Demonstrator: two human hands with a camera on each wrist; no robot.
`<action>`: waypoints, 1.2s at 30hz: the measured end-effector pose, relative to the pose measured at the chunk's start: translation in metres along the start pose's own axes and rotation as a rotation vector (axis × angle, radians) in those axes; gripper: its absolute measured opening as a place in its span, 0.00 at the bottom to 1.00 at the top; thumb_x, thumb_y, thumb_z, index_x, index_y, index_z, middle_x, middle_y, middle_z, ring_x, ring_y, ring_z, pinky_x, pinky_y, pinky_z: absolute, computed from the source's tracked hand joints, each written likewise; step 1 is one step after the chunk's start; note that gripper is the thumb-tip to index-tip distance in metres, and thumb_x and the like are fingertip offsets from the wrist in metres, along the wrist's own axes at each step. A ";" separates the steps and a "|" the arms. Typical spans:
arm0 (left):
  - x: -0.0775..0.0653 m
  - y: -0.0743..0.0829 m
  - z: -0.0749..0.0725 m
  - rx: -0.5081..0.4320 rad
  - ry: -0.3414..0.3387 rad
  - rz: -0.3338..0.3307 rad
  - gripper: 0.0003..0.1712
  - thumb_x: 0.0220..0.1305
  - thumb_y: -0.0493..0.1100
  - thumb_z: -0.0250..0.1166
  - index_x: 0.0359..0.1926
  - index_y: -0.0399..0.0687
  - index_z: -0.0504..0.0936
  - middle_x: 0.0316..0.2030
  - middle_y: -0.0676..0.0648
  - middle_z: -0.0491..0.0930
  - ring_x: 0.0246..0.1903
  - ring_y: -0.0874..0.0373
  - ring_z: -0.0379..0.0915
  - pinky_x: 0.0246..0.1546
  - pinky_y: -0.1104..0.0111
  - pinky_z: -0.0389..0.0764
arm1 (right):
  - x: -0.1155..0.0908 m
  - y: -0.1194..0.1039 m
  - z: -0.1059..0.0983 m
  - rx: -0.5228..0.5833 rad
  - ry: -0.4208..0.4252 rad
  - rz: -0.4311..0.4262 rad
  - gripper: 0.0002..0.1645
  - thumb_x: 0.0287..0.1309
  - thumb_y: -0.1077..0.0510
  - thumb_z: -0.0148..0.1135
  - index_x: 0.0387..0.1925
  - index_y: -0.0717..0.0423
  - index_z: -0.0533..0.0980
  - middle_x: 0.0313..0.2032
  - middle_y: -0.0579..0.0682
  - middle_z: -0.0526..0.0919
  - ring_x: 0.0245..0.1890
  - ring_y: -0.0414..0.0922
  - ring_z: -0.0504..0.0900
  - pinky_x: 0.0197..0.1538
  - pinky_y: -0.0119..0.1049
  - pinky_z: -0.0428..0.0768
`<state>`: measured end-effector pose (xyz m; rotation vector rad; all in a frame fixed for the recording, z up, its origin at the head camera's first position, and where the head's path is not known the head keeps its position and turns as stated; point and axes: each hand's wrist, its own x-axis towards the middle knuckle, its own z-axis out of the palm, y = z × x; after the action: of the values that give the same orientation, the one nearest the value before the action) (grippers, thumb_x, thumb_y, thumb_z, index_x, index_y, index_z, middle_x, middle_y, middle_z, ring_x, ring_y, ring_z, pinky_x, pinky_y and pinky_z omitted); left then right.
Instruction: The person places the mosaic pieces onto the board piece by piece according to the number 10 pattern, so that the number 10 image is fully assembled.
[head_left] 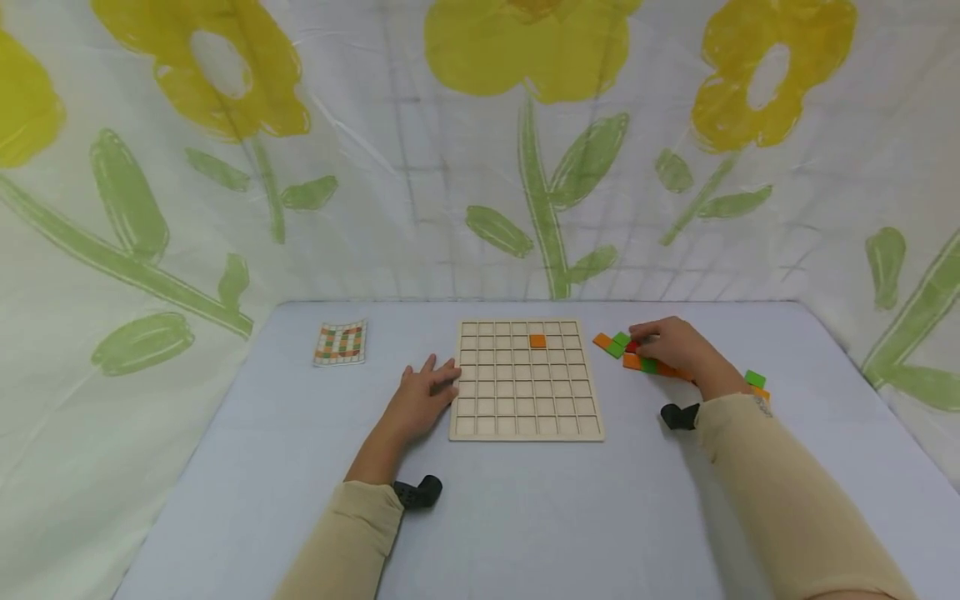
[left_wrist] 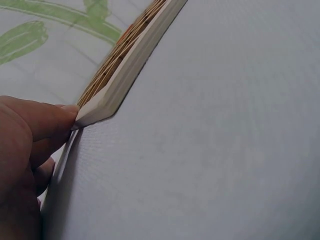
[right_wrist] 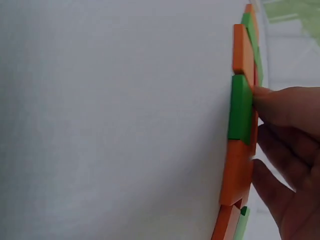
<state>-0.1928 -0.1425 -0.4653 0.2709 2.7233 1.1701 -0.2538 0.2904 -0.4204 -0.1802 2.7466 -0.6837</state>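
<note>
A square wooden grid board (head_left: 496, 427) lies on the table with one orange tile (head_left: 537, 341) in a cell near its top. My left hand (head_left: 422, 398) is at the board's left edge, its fingers spread and touching the rim. In the left wrist view, a fingertip of that hand (left_wrist: 35, 125) rests on a corner of the board (left_wrist: 107, 102). Over the loose tiles at right, my right hand (head_left: 678, 350) has thumb and finger around a red tile (head_left: 632, 345). In the right wrist view, a green tile (right_wrist: 240, 107) partly hides the fingertips.
More orange and green tiles lie in a loose row, including an orange one (head_left: 603, 341) near the board and a green one (head_left: 755, 379) beyond the right wrist. A card with a coloured grid pattern (head_left: 340, 342) lies at left. A flowered cloth (head_left: 360, 208) hangs behind the table.
</note>
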 end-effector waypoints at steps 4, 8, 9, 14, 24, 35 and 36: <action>0.000 -0.003 0.000 -0.002 0.001 -0.004 0.23 0.71 0.48 0.60 0.64 0.53 0.76 0.70 0.57 0.65 0.77 0.54 0.41 0.77 0.51 0.31 | 0.000 0.000 0.006 -0.036 0.026 -0.047 0.22 0.66 0.57 0.58 0.58 0.61 0.78 0.67 0.61 0.71 0.67 0.66 0.64 0.67 0.63 0.66; 0.000 -0.005 0.001 -0.003 0.001 0.006 0.23 0.71 0.47 0.60 0.64 0.52 0.77 0.70 0.57 0.66 0.77 0.54 0.42 0.77 0.51 0.31 | 0.001 -0.003 0.011 -0.024 0.069 -0.044 0.15 0.63 0.56 0.62 0.47 0.60 0.80 0.56 0.61 0.79 0.57 0.62 0.73 0.60 0.58 0.73; 0.000 -0.005 0.001 -0.004 -0.001 0.011 0.23 0.71 0.47 0.60 0.64 0.52 0.77 0.70 0.56 0.66 0.77 0.54 0.42 0.77 0.52 0.31 | 0.001 -0.004 0.011 -0.015 0.080 -0.034 0.13 0.62 0.56 0.63 0.44 0.59 0.80 0.52 0.61 0.81 0.52 0.60 0.75 0.56 0.56 0.75; -0.001 -0.004 0.000 0.007 -0.004 0.025 0.23 0.71 0.47 0.60 0.64 0.50 0.76 0.70 0.55 0.66 0.77 0.53 0.42 0.77 0.51 0.31 | 0.000 -0.017 0.008 0.130 0.138 0.048 0.12 0.58 0.52 0.68 0.36 0.56 0.78 0.38 0.53 0.81 0.38 0.50 0.75 0.39 0.39 0.76; 0.000 -0.001 0.001 0.003 0.005 0.032 0.22 0.71 0.46 0.60 0.64 0.51 0.77 0.69 0.55 0.67 0.77 0.54 0.43 0.78 0.52 0.31 | 0.024 -0.072 0.024 0.286 0.190 0.035 0.16 0.59 0.47 0.68 0.40 0.55 0.79 0.41 0.54 0.83 0.39 0.50 0.78 0.40 0.36 0.78; 0.000 -0.002 0.001 0.013 0.010 0.048 0.22 0.71 0.47 0.60 0.63 0.50 0.77 0.69 0.55 0.67 0.77 0.53 0.43 0.77 0.51 0.32 | 0.036 -0.102 0.050 0.237 0.172 0.086 0.16 0.61 0.47 0.64 0.36 0.56 0.84 0.39 0.53 0.85 0.36 0.49 0.77 0.37 0.39 0.76; 0.000 -0.002 0.001 0.014 0.010 0.044 0.22 0.71 0.47 0.60 0.64 0.50 0.77 0.69 0.55 0.67 0.77 0.54 0.43 0.78 0.52 0.32 | 0.037 -0.102 0.051 0.231 0.172 0.092 0.16 0.61 0.47 0.64 0.34 0.56 0.84 0.36 0.52 0.84 0.34 0.49 0.76 0.35 0.38 0.75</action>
<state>-0.1925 -0.1434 -0.4677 0.3297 2.7483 1.1671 -0.2672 0.1714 -0.4248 0.0593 2.7856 -1.0247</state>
